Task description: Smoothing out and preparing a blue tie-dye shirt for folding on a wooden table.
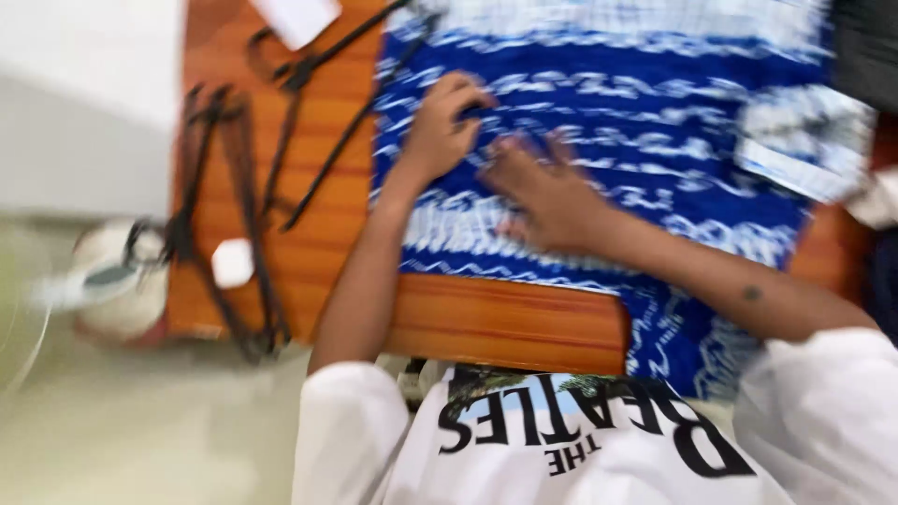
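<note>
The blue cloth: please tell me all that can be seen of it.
The cloth is deep blue with wavy white bands, and looks like thin printed fabric. It lies spread flat over the right part of the wooden table, and its near right corner hangs over the edge. The left hand presses on it with curled fingers; the right hand lies flat on it. A pale folded piece rests on its right side. The picture is blurred.

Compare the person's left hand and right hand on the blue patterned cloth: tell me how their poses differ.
The left hand has its fingers curled in, seeming to pinch the blue and white cloth, while the right hand lies flat with fingers spread. The left hand sits nearer the cloth's left edge by the wooden table; the right hand rests further in and closer to the person. Both are bare and touch the cloth; blur hides finer detail.
</note>
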